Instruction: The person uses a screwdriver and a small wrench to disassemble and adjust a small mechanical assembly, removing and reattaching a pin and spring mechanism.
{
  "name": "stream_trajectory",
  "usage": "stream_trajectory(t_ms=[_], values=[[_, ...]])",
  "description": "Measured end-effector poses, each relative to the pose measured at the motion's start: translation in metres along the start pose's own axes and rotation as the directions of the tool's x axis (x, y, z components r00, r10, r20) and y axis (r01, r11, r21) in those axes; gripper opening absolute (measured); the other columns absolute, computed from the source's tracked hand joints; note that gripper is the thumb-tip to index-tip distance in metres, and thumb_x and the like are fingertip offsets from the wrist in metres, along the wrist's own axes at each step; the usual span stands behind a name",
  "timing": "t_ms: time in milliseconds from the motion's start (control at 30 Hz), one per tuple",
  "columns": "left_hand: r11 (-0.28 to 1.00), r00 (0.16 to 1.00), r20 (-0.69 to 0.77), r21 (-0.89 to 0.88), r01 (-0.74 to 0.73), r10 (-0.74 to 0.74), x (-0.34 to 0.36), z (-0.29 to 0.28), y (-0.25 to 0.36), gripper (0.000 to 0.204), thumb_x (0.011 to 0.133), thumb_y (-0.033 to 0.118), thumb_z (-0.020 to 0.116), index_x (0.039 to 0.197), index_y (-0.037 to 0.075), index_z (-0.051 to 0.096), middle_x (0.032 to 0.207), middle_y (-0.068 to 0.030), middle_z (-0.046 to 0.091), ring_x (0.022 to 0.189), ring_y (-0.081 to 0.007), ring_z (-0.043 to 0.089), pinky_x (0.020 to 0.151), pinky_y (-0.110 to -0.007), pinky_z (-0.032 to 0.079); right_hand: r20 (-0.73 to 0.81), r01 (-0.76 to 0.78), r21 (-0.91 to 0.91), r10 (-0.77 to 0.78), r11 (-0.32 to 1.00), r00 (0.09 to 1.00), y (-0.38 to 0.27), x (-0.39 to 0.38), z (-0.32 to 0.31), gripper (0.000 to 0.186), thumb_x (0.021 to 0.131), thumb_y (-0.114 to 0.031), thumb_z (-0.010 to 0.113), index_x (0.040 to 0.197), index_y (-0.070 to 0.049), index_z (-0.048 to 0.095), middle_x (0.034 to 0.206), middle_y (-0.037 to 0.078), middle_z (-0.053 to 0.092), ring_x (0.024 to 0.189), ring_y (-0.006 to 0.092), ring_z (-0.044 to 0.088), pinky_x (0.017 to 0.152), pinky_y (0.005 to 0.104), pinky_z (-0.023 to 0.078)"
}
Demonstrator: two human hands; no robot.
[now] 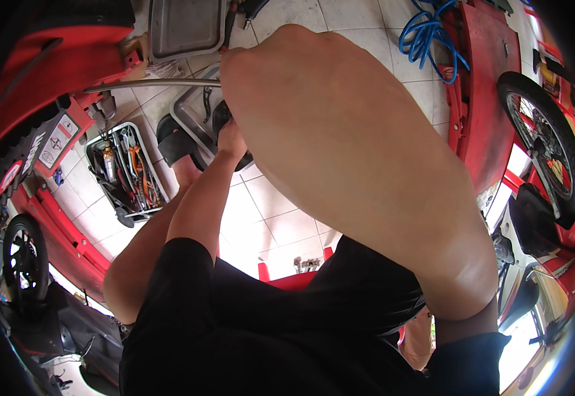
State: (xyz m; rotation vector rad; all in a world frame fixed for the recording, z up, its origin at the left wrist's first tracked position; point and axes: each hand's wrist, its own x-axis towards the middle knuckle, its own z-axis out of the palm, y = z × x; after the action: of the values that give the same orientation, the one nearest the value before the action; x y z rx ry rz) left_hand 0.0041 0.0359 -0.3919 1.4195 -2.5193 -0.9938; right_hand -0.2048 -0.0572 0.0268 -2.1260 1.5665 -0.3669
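Observation:
My right hand (294, 63) is raised close in front of me at the end of its large forearm. Its knuckles show and its fingers curl out of sight, so what it holds is hidden. A metal rod (155, 84) runs leftward from behind it toward the red stand; I cannot tell whether the hand grips it. My left hand (232, 137) reaches low beside a black sandal-like shape (221, 117), its fingers hidden. Close by, a grey metal tray (185, 112) on the floor holds a small dark lever-shaped part (207, 104).
A tool tray (91, 160) with pliers and other hand tools stands left of my sandalled foot (180, 148). Another grey tray (188, 56) lies farther off. Red lift platforms (489, 86) flank both sides. A coiled blue hose (426, 39) and a motorcycle wheel (508, 86) are at right.

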Motion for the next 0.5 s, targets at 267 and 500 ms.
stream_trajectory(t_ms=[267, 500], values=[[0.996, 0.992, 0.109, -0.051, 0.073, -0.067, -0.002, 0.021, -0.015, 0.03, 0.081, 0.019, 0.065, 0.107, 0.006, 0.064, 0.097, -0.0168, 0.066, 0.088, -0.0331, 0.065, 0.075, -0.04, 0.054, 0.009, -0.01, 0.072, 0.009, 0.997, 1.0, -0.004, -0.01, 0.007, 0.009, 0.072, -0.008, 0.065, 0.079, -0.003, 0.061, 0.075, 0.009, 0.059, 0.081, 0.0266, 0.06, 0.071, 0.0364, 0.049], [0.973, 0.969, 0.184, -0.131, 0.189, -0.163, -0.001, 0.038, -0.016, 0.027, 0.082, 0.018, 0.066, 0.104, 0.004, 0.065, 0.093, -0.0153, 0.067, 0.083, -0.0294, 0.065, 0.07, -0.037, 0.054, 0.018, 0.026, -0.05, -0.025, 0.998, 1.0, -0.01, -0.016, 0.007, 0.01, 0.073, -0.009, 0.066, 0.081, -0.003, 0.063, 0.077, 0.01, 0.061, 0.082, 0.0272, 0.061, 0.072, 0.0366, 0.051]])
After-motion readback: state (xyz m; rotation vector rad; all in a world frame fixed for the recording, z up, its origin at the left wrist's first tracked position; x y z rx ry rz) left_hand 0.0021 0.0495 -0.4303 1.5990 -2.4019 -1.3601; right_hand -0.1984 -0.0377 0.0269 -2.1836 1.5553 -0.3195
